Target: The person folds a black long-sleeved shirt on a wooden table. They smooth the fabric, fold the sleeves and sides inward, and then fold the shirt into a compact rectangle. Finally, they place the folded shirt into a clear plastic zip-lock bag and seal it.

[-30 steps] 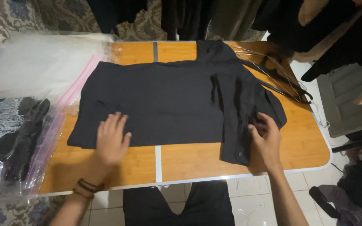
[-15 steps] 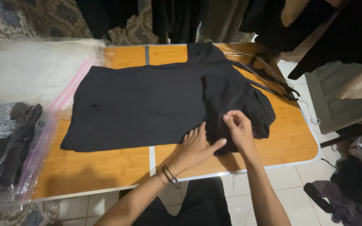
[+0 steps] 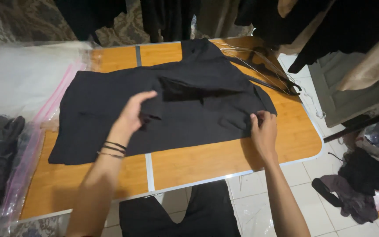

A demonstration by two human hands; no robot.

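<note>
A black garment (image 3: pixel 110 109) lies spread on an orange folding table (image 3: pixel 198 162). My left hand (image 3: pixel 134 114), with dark bands on the wrist, pinches a folded flap of the fabric near the garment's middle and lifts it. My right hand (image 3: pixel 263 129) grips the garment's near right edge, close to the table's right side. A fold stands open between the two hands, showing a darker gap.
Black clothes hangers (image 3: pixel 268 72) lie at the table's far right. Clear plastic bags with pink zip edges (image 3: pixel 27 131) hold clothes at the left. Dark clothes hang above. More clothes lie on the tiled floor (image 3: pixel 356 180) at the right.
My left hand moved from the garment's left part to its right, then back to the middle with a flap of fabric. My right hand shifted to the near right edge.
</note>
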